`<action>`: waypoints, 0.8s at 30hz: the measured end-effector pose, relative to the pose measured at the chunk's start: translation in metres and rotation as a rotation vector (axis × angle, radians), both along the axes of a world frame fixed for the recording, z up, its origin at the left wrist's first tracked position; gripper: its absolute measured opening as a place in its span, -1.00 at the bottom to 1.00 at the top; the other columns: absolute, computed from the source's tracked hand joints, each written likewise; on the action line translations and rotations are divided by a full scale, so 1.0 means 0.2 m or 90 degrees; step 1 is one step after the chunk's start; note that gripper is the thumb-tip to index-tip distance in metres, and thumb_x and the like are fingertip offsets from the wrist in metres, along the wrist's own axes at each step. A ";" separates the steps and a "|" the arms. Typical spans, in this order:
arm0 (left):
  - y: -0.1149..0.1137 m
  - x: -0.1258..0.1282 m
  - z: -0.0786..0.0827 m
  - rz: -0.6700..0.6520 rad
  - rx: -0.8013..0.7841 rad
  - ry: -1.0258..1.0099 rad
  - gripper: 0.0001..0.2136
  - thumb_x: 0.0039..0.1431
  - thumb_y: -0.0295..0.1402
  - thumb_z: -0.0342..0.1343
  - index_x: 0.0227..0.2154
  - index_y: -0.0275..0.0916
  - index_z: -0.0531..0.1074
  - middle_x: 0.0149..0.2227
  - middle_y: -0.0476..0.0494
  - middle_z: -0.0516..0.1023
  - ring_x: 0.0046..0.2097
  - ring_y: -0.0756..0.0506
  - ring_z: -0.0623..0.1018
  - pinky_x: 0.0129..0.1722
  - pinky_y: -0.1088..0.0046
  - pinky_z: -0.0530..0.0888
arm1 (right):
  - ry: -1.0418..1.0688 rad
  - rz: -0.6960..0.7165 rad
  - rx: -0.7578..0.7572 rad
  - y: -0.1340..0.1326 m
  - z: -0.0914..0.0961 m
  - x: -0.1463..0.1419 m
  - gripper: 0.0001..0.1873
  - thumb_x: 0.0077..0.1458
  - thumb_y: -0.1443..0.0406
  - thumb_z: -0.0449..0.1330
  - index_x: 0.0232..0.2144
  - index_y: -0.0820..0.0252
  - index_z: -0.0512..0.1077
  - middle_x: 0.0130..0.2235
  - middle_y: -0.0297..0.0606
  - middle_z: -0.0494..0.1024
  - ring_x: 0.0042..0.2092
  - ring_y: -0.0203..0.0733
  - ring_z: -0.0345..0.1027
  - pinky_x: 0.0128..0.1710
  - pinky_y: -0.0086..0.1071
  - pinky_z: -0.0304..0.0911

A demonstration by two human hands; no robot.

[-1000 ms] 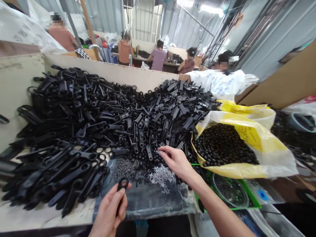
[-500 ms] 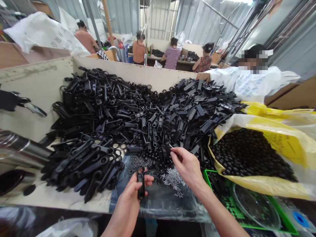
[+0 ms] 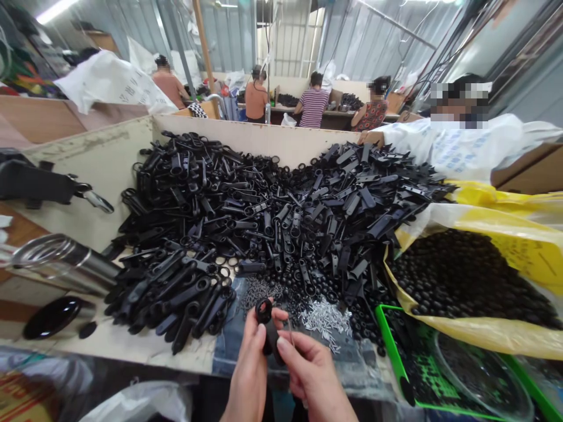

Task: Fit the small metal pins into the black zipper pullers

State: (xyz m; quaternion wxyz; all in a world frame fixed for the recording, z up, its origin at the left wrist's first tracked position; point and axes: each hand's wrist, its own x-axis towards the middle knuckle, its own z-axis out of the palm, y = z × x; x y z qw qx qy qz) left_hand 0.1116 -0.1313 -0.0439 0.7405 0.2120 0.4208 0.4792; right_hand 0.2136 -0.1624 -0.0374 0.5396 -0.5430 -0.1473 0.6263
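In front of me my left hand point(image 3: 250, 363) is closed around a black plastic handle piece point(image 3: 264, 312) with a ring at its upper end. My right hand point(image 3: 317, 370) meets it from the right, thumb and fingers pinched at the lower end of a flat black strip point(image 3: 273, 340) lying along the handle piece. A thin metal rod point(image 3: 290, 332) sticks up between the right fingers; its lower part is hidden. Just beyond the hands lie small silver pins point(image 3: 325, 319) and darker grey screws or pins point(image 3: 263, 289) on a dark cloth point(image 3: 229, 343).
Black ring-ended pieces point(image 3: 197, 193) heap up at left and centre, flat black pieces point(image 3: 365, 187) at right. Further right are a yellow-white sack point(image 3: 479, 334) of black balls and a green tray point(image 3: 391, 346). Steel cylinders point(image 3: 83, 264) stand left. Several people work beyond the panel point(image 3: 246, 126).
My right hand has come from the heap down to my left hand, and a flat black strip now lies along the handle piece. The camera view has shifted slightly left.
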 end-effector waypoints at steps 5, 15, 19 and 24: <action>-0.04 0.01 -0.03 -0.009 0.034 0.045 -0.53 0.14 0.03 0.26 0.03 -0.10 0.49 0.06 -0.15 0.59 0.19 -0.25 0.46 0.18 0.25 0.36 | -0.010 -0.018 0.008 -0.02 -0.04 -0.03 -0.35 -0.26 -0.13 0.53 -0.28 0.27 0.67 -0.58 -0.45 0.34 -0.65 -0.57 -0.16 -0.70 -0.60 -0.20; -0.06 0.03 0.00 -0.029 0.001 0.094 -0.55 0.10 0.02 0.29 -0.07 -0.19 0.57 -0.02 -0.24 0.65 0.13 -0.29 0.52 0.20 0.16 0.36 | -0.138 -0.037 0.081 -0.01 -0.12 -0.04 -0.46 -0.17 -0.13 0.48 -0.43 0.25 0.68 -0.51 -0.25 0.57 -0.53 -0.32 0.24 -0.55 -0.49 0.17; -0.05 0.03 0.01 -0.055 0.001 0.070 -0.62 0.13 -0.03 0.30 -0.14 -0.21 0.59 -0.03 -0.25 0.65 0.06 -0.28 0.57 0.10 0.19 0.44 | -0.157 -0.012 0.083 -0.02 -0.09 -0.02 -0.49 -0.12 -0.09 0.48 -0.42 0.26 0.66 -0.40 -0.16 0.64 -0.41 -0.22 0.37 -0.37 -0.40 0.30; -0.04 0.00 0.00 -0.102 -0.021 0.042 -0.63 0.16 -0.05 0.29 -0.10 -0.21 0.58 -0.03 -0.26 0.65 0.04 -0.30 0.59 0.02 0.20 0.50 | -0.202 -0.080 0.074 -0.02 -0.09 0.00 -0.51 -0.18 -0.02 0.52 -0.49 0.19 0.44 -0.30 -0.19 0.63 -0.41 -0.23 0.36 -0.42 -0.41 0.28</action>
